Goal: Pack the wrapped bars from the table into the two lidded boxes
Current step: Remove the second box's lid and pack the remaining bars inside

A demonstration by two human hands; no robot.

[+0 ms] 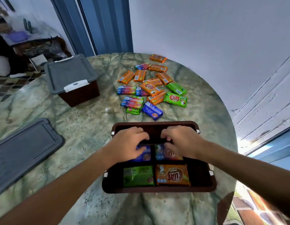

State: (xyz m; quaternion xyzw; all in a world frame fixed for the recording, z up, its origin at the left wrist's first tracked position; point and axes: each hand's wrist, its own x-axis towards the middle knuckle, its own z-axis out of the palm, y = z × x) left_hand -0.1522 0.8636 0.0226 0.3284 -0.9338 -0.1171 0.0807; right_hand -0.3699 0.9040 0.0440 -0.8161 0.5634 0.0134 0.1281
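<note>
Foil-wrapped bars [150,88], loose at 12 o'clock: light, slick, likely crushable; take by the long edges. Left hand [128,143] and right hand [181,142], fingers curled, press bars into the open box [212,184].

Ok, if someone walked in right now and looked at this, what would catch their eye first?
Probably the bright pile of bars, orange, green and blue, scattered at the table's far side. Next, both hands, left and right, reaching into the open box nearest the camera, where four bars already lie in a grid. To the left sit the closed box and a loose grey lid.
</note>
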